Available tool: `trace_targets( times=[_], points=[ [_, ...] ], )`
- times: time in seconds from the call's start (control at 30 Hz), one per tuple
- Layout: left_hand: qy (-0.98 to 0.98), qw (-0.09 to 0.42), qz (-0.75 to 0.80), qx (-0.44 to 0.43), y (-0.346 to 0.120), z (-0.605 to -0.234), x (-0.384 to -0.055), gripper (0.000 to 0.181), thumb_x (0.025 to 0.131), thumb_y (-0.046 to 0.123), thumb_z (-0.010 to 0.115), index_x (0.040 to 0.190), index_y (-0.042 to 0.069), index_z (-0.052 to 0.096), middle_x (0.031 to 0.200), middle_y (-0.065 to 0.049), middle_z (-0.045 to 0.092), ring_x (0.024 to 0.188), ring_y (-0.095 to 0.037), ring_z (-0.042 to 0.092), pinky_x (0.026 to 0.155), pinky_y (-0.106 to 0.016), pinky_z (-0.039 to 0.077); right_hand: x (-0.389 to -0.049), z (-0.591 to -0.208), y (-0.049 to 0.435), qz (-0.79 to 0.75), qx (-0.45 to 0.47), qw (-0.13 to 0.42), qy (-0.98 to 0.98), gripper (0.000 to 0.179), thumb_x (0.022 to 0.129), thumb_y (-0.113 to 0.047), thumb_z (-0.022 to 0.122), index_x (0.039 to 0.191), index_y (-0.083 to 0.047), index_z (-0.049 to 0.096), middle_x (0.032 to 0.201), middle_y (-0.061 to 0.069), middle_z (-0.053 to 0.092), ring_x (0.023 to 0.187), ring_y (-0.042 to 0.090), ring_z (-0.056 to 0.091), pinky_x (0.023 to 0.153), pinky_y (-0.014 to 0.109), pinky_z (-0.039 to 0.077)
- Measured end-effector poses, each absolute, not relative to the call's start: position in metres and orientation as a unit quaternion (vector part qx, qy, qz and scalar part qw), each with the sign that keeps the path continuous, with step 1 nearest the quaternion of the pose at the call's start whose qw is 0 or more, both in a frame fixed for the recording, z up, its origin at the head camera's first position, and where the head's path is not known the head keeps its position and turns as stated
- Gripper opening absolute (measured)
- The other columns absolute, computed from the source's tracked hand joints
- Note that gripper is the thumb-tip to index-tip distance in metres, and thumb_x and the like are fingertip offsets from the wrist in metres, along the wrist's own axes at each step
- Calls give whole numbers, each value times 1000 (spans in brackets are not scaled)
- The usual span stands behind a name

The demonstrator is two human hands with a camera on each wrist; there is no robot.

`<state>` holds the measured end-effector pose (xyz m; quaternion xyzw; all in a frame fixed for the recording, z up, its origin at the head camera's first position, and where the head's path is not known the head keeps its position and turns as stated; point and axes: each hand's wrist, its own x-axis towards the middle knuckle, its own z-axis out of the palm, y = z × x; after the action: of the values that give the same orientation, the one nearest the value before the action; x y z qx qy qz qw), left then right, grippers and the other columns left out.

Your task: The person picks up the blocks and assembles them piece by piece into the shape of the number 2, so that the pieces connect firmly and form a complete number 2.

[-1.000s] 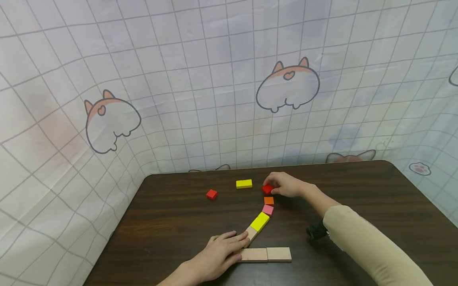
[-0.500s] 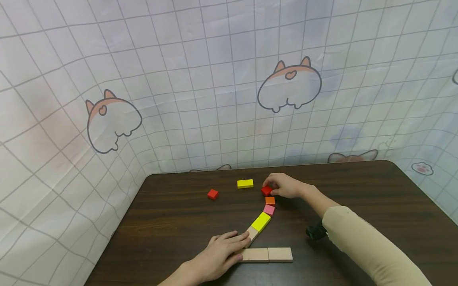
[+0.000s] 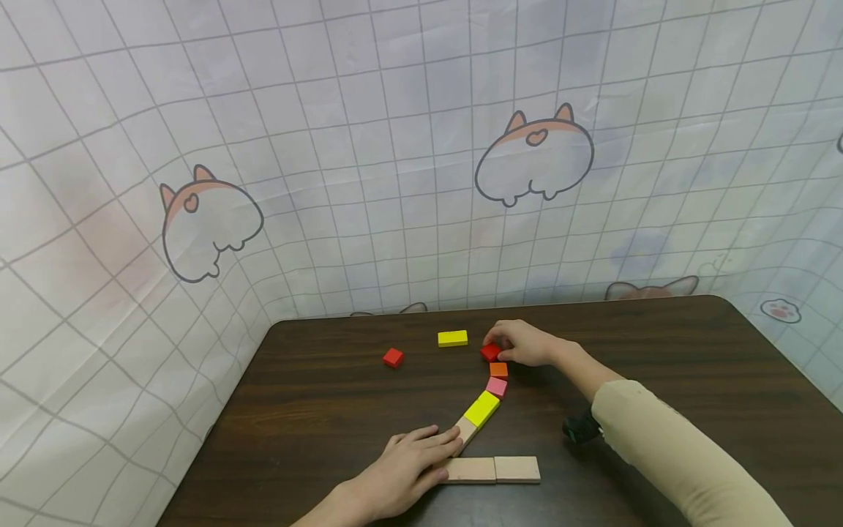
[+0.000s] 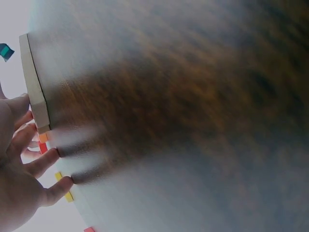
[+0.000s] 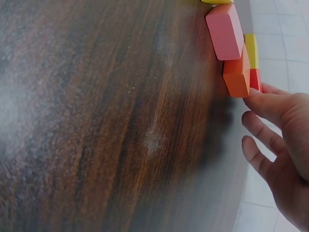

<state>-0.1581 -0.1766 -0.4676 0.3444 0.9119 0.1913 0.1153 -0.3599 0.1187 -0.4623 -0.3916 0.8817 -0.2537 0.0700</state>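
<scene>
In the head view my right hand (image 3: 527, 342) pinches a red block (image 3: 490, 353) between thumb and fingers, just beyond an orange block (image 3: 498, 370). A pink block (image 3: 497, 387), a yellow block (image 3: 482, 408) and a plain wooden block (image 3: 466, 433) continue that curved line toward me. My left hand (image 3: 410, 468) rests with extended fingers over the near end of the line, its thumb at a row of two plain wooden blocks (image 3: 470, 470). The left wrist view shows fingertips (image 4: 66, 181) down on the table. In the right wrist view the thumb (image 5: 253, 98) sits right beside the orange block.
Farther back on the dark wooden table (image 3: 316, 410) lie a loose yellow block (image 3: 452, 339) and, left of it, another red block (image 3: 393, 358). A patterned cloth (image 3: 369, 183) hangs behind the table's far edge. The right wrist carries a dark device (image 3: 581, 427).
My right hand has drawn the red block slightly toward me, closer to the orange one. The left hand stays where it was. The head view has shifted a little.
</scene>
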Motion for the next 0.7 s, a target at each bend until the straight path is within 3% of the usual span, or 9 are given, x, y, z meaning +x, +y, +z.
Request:
trace_targets(
  times=[0.7],
  points=[
    [910, 113, 191, 349, -177, -469, -158, 50, 109, 35, 52, 157, 24, 46, 161, 8, 37, 144, -35, 39, 100, -66, 36, -359, -466, 120, -255, -369, 85, 890, 28, 95, -2, 72, 122, -5, 69, 110, 4, 63, 85, 17, 53, 78, 31, 50]
  ],
)
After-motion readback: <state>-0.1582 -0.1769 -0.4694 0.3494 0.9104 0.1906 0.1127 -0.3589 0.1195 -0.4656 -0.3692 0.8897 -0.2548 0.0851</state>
